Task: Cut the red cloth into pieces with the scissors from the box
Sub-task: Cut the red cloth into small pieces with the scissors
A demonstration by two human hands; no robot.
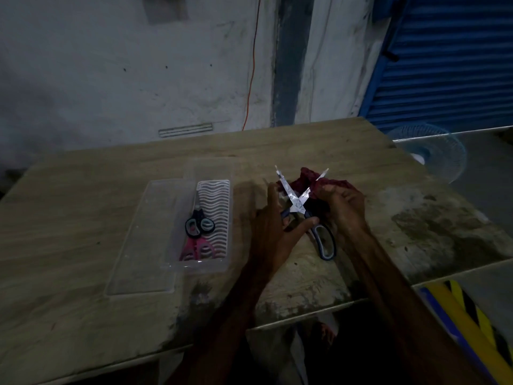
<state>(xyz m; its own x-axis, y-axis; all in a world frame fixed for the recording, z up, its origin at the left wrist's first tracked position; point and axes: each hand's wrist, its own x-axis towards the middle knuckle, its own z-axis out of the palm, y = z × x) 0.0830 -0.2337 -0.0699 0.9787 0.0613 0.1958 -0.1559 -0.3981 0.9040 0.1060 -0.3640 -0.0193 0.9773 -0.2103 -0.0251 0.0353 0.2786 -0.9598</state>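
Red cloth [308, 177] bunched on table [83, 218], touching far side of right hand [345, 207]; fingers curled, gripping its near edge. Scissors [297, 198] wide open, V pointing away, right blade over cloth. Left hand [273, 234] at handles: looks to grip one, index straight, thumb out. Other loop free. Next: close blades on cloth, prob.
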